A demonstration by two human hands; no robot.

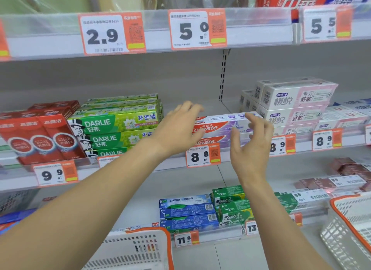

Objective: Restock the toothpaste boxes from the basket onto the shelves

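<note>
Two white-and-purple Colgate toothpaste boxes with red logo panels (220,127) lie stacked lengthwise at the front of the middle shelf (174,165), directly above the orange-and-white price tag reading 8.8 (202,155).

Left hand (178,129): in front of the left end of the stack, fingers spread and nearly straight, grasping nothing. Contact with the boxes cannot be told.

Right hand (251,145): in front of the right end of the stack, fingers loosely curled, thumb apart, nothing held. Grip released.

Left of the stack: green Darlie toothpaste boxes (116,127) piled several high; further left, red Colgate boxes standing upright (40,139). Right of the stack: white-and-pink toothpaste boxes (295,103), stacked.

Lower shelf: blue toothpaste boxes (186,211) beside dark green Darlie boxes (232,207).

White plastic lattice basket with orange rim (140,247) at bottom centre; contents not discernible. A second white basket with orange rim (349,223) at lower right edge.

Upper shelf edge carries price tags 2.9 (104,34) and 5.0 (192,28).
</note>
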